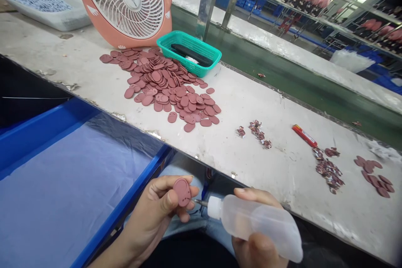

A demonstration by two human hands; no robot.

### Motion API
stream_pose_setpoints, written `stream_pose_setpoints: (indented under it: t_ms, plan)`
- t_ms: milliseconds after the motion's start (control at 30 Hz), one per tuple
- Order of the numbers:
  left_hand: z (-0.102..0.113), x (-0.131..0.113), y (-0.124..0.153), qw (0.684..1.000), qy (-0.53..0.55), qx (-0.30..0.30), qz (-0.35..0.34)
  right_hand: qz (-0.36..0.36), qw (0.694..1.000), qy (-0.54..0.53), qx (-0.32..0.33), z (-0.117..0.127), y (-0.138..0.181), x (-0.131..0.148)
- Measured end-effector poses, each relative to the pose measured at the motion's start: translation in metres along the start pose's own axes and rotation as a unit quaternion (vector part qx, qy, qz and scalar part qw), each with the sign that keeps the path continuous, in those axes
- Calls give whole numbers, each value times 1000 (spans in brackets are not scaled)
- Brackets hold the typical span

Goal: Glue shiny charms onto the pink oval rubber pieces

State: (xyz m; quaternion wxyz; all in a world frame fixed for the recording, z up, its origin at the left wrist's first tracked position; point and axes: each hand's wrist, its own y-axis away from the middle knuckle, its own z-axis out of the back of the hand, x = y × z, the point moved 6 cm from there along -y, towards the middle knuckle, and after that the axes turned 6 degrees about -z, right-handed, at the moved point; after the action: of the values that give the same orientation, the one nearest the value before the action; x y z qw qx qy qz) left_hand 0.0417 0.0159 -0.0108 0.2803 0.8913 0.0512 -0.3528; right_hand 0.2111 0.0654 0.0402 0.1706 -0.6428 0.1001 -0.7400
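Note:
Between the thumb and fingers of my left hand (157, 207) is a reddish-brown oval disc (181, 192) with small holes near its lower edge. My right hand (259, 234) wraps round a translucent squeeze bottle (264, 222) with a white cap and a thin metal tip. That tip points left, close beside the disc; whether it touches cannot be made out. On the bench above my hands lies a big heap of similar discs (171, 79). Small clumps of brown-and-white pieces (328, 169) sit to the right, too small to name.
An orange fan (128, 0) stands behind the heap, next to a green basket (188, 52) holding a dark object. A blue bin (135, 192) is at lower left. A red tube-like item (304, 135) and more discs (375, 178) lie right. A white tray (65, 19) stands far left.

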Motion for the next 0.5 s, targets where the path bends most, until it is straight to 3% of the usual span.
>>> stream_pose_setpoints:
  t_ms: [367, 500]
  plan:
    - [-2, -2, 0, 1000, -7, 11, -7, -10, 999, -30, -20, -1, -8, 2]
    - [3, 2, -3, 1000, -12, 17, -9, -35, 998, -56, 1, -4, -6, -1]
